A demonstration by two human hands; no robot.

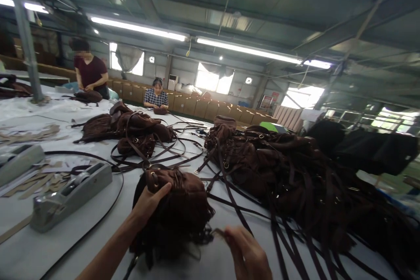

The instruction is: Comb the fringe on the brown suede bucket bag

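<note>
A brown fringed bag (179,210) lies on the white table (29,249) right in front of me. My left hand (149,201) rests on its upper left side, the thumb pressed onto the top near a metal ring, fingers wrapped on the bag. My right hand (247,251) is low at the bag's right edge, its fingers pinched on a thin strip or fringe end (218,231) that I cannot name exactly.
A big heap of brown bags and long straps (278,166) fills the right side. Another pile (131,131) lies further back. Two grey tape dispensers (70,194) sit at left among paper strips. Two people (90,74) work at the far end.
</note>
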